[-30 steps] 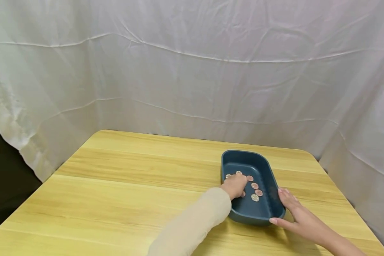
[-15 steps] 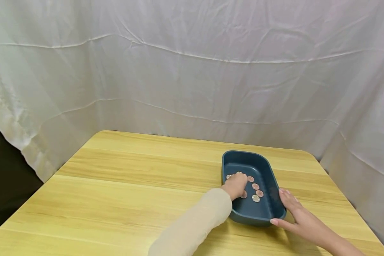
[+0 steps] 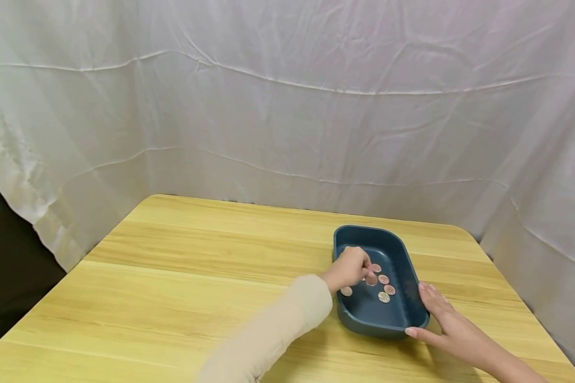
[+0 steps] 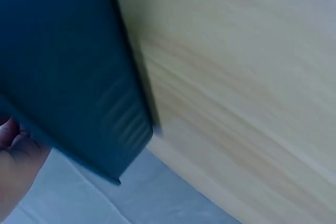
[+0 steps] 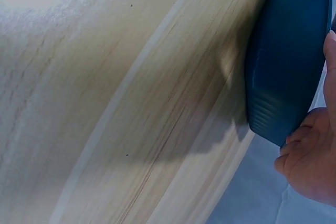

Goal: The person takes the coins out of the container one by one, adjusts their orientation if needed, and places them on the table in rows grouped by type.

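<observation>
My left hand (image 3: 350,267), its sleeve reaching in from the front, is over the dark blue tray (image 3: 380,331). Thumb and fingertips pinch a copper-coloured coin (image 3: 371,279). Below and right of it in the tray lie more copper-coloured coins (image 3: 389,290) and a pale gold coin (image 3: 384,297). Another pale coin (image 3: 346,291) shows beside my left wrist. Part of the tray floor is hidden by that hand. My right hand (image 3: 448,324) holds the tray's near right corner, thumb at the front rim and fingers along the right side. In the right wrist view, fingers (image 5: 296,140) bend against the tray's wall.
The tray stands on the right half of a wood-grain table (image 3: 196,276) with rounded far corners. A pale grey cloth curtain (image 3: 287,117) hangs behind the table and along its sides. A dark gap shows at the far left.
My left hand has lifted slightly and turned within the tray, a coin now showing between its fingertips. A pale coin beside the wrist has come into sight. My right hand stays at the corner.
</observation>
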A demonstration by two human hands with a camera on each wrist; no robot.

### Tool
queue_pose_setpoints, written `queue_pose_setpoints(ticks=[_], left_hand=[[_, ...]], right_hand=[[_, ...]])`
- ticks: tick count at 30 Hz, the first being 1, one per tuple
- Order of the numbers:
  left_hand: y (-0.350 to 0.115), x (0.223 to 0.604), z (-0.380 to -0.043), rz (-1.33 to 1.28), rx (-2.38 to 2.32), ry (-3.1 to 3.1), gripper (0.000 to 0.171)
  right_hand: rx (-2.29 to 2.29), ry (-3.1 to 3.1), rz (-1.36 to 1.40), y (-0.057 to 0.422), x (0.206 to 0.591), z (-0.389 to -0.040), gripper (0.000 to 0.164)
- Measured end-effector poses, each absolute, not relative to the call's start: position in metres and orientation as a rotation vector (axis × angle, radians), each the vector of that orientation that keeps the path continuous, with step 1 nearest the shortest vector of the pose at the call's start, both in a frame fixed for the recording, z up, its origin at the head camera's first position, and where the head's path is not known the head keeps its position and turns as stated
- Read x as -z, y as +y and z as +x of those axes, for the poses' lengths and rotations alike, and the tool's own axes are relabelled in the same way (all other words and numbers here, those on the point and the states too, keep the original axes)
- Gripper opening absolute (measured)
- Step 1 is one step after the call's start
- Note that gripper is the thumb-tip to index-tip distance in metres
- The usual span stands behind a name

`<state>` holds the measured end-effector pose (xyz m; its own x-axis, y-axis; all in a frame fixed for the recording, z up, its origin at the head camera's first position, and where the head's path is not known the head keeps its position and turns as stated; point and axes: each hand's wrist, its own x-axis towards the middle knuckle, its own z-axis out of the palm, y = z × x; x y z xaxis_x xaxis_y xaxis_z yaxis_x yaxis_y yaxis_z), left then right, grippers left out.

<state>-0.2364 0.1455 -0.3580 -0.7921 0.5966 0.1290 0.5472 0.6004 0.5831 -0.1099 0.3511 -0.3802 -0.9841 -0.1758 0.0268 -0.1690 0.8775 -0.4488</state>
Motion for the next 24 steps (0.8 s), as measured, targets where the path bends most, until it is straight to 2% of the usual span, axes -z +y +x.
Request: queue_pose_setpoints(ticks=[3, 11, 24], left_hand=[[0.137, 0.353, -0.239, 0.977, -1.087, 2.682, 0.013], [0.108, 0.345, -0.247, 0.837, -1.402, 2.547, 0.012], [0.04, 0.357, -0.263, 0.439, -1.605, 2.514, 0.009]], right_hand=[[0.716, 3.024, -0.274, 0.351, 0.38, -0.11, 0.093], [0.743, 3.028, -0.276, 0.351, 0.38, -0.11, 0.092], [0.683, 3.03, -0.263, 0.352, 0.379, -0.111, 0.094]])
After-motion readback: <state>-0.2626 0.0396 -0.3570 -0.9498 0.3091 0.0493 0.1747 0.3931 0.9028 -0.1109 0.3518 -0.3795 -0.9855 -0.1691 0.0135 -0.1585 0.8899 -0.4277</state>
